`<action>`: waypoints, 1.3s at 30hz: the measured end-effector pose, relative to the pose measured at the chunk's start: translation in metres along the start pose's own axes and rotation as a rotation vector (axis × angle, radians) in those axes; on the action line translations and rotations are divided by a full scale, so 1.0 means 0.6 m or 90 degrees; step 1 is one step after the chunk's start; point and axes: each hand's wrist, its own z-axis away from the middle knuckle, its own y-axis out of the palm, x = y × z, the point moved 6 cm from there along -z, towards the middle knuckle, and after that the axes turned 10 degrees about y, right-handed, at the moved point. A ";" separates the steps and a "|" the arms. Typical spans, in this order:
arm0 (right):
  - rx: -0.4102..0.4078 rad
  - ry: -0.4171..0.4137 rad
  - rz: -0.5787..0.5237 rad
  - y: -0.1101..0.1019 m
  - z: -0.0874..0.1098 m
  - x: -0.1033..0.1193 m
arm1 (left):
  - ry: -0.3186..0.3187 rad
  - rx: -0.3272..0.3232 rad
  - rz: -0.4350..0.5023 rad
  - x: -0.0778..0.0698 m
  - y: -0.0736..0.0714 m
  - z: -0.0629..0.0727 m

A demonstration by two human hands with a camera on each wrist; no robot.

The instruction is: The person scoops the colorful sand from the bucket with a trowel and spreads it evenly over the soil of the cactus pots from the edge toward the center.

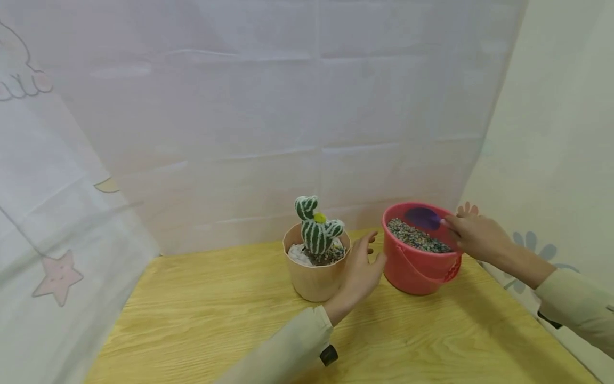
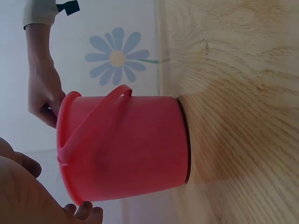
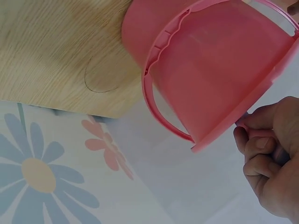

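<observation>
A purple toy shovel (image 1: 424, 217) is in my right hand (image 1: 475, 234), its handle gripped in curled fingers (image 3: 261, 144) just over the bucket's rim. Its blade is inside the red bucket (image 1: 414, 272), above a bed of mixed-colour gravel (image 1: 417, 236). My left hand (image 1: 360, 269) is beside the right side of a peach flower pot (image 1: 314, 280), fingers loosely bent and holding nothing. In the pot stands a green and white knitted cactus (image 1: 316, 234) with a yellow flower. White filling (image 1: 299, 255) surrounds its left side, and gravel lies on the right.
Both containers stand on a wood-grain table (image 1: 206, 320), near its back edge. Pale printed cloth (image 1: 240, 106) hangs behind and at both sides. The bucket's handle (image 2: 96, 116) hangs down along its outside.
</observation>
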 end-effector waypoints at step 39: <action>0.152 0.047 -0.144 0.041 -0.025 -0.008 | 0.000 -0.028 0.227 0.092 0.133 -0.080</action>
